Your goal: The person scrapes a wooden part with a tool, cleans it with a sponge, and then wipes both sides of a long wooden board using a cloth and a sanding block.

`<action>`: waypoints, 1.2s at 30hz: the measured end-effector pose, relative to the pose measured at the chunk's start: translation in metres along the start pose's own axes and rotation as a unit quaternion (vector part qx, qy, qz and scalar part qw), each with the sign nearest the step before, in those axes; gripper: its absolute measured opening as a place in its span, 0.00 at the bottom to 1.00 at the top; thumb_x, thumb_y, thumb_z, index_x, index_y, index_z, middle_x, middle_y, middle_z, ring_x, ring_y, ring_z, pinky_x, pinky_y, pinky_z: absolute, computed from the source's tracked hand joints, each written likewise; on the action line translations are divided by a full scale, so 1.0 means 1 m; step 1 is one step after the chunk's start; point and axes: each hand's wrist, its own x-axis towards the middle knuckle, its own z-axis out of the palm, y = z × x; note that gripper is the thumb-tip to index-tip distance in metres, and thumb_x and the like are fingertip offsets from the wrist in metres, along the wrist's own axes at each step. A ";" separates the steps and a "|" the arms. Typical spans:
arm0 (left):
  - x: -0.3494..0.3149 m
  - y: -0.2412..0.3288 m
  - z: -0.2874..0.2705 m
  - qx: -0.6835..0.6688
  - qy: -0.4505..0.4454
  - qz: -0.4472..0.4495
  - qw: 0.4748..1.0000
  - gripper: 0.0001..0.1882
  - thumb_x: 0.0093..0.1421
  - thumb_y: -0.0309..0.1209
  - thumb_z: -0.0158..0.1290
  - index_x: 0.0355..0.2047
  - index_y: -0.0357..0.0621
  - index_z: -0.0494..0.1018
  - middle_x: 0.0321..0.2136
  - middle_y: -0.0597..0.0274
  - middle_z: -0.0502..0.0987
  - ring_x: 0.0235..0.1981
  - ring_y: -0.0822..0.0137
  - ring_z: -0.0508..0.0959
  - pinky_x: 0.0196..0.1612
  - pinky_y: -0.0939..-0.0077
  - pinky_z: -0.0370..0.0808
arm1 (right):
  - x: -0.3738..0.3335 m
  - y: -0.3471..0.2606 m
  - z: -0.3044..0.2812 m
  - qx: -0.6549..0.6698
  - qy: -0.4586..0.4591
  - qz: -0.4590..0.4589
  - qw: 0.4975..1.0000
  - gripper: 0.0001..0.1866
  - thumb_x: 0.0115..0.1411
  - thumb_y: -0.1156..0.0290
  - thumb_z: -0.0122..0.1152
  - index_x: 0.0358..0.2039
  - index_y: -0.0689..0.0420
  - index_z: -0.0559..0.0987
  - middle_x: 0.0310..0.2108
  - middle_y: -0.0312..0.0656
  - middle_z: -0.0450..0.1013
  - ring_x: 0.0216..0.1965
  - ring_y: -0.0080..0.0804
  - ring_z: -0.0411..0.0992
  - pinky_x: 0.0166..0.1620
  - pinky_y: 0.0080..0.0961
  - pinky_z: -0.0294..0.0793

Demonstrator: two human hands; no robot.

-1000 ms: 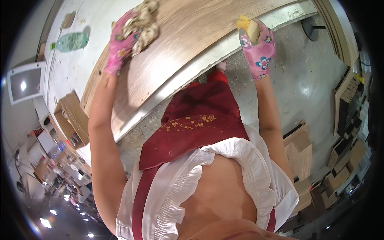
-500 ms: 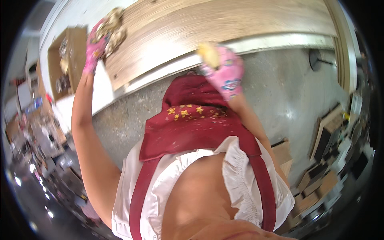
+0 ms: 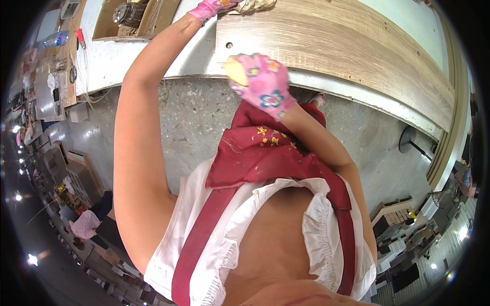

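My left hand [image 3: 210,9], in a pink flowered glove, is at the picture's top edge. It is closed on a crumpled cream cloth [image 3: 255,5] lying at the left end of a wood-grain board [image 3: 326,43]; part of the hand is cut off. My right hand [image 3: 266,85], gloved alike, is closed around a pale yellow pad [image 3: 235,71], perhaps a sponge. That hand is over the board's near edge, slightly blurred, and whether the pad touches the board I cannot tell. A dark round hole [image 3: 229,45] shows near the board's left end.
The board lies on a white worktable [image 3: 196,53]. Left of it stands an open cardboard box [image 3: 158,18] holding a roll of tape [image 3: 128,14]. A red-handled tool [image 3: 80,38] with a cable lies further left. A black round-based stand [image 3: 407,140] is on the floor at right.
The view has swung, so the board and box sit further right. My right hand has moved left along the board's near edge with the pad. My left hand still has the cloth.
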 end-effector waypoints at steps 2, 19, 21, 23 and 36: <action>0.005 -0.002 -0.001 -0.001 0.003 0.004 1.000 0.23 0.57 0.34 0.55 0.51 0.40 0.66 0.46 0.56 0.74 0.43 0.66 0.75 0.48 0.76 0.71 | 0.019 -0.020 0.008 -0.005 0.038 -0.052 0.998 0.23 0.46 0.53 0.59 0.43 0.47 0.72 0.33 0.38 0.67 0.36 0.35 0.70 0.35 0.38 0.70; -0.094 0.102 0.028 0.191 -0.428 0.364 0.805 0.32 0.40 0.24 0.61 0.50 0.53 0.70 0.57 0.59 0.65 0.59 0.58 0.64 0.63 0.56 0.56 | -0.150 0.156 -0.125 0.228 0.439 0.388 0.778 0.23 0.56 0.62 0.59 0.49 0.61 0.71 0.31 0.40 0.72 0.28 0.26 0.72 0.27 0.18 0.74; -0.086 0.107 0.035 0.171 -0.454 0.349 0.802 0.32 0.36 0.24 0.62 0.47 0.51 0.71 0.58 0.56 0.64 0.59 0.56 0.64 0.63 0.54 0.55 | -0.189 0.169 -0.133 0.308 0.545 0.473 0.619 0.21 0.56 0.63 0.60 0.47 0.61 0.72 0.26 0.35 0.70 0.21 0.19 0.68 0.20 0.14 0.65; -0.073 0.115 0.046 0.139 -0.497 0.349 0.782 0.33 0.37 0.25 0.62 0.49 0.50 0.71 0.59 0.56 0.63 0.59 0.57 0.63 0.63 0.54 0.54 | -0.204 0.164 -0.130 0.346 0.589 0.468 0.561 0.18 0.57 0.65 0.59 0.45 0.60 0.72 0.22 0.32 0.68 0.17 0.16 0.63 0.18 0.13 0.58; -0.005 0.255 0.400 0.015 -0.520 0.462 0.718 0.32 0.39 0.23 0.59 0.50 0.50 0.70 0.58 0.54 0.64 0.60 0.54 0.61 0.65 0.54 0.49 | -0.293 0.224 -0.158 0.345 0.645 0.501 0.463 0.15 0.56 0.61 0.60 0.38 0.58 0.73 0.19 0.29 0.65 0.14 0.14 0.58 0.18 0.13 0.53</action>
